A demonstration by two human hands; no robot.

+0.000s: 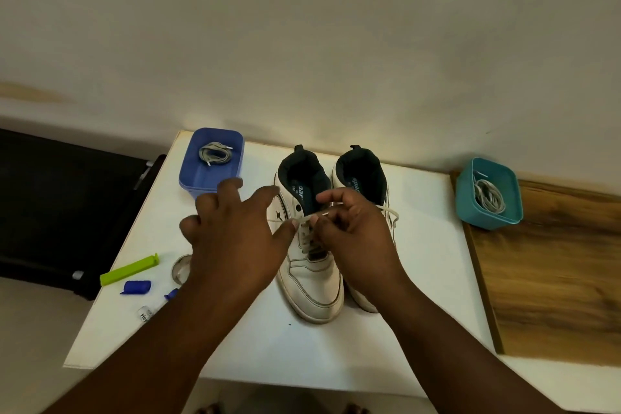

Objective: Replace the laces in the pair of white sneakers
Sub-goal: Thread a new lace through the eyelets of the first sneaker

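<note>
White table (420, 279), set against wall; wood-grain surface (554, 279) adjoins its right edge. On table: two white sneakers (312, 282) side by side at centre, toes toward the near edge; blue tub (201, 175) at far left corner; green clip (129, 269), blue cap (136, 287), round lid (179, 270) and small labelled tube (144, 312) near left edge. Teal tub (484, 208) sits where table meets wood surface.
</note>
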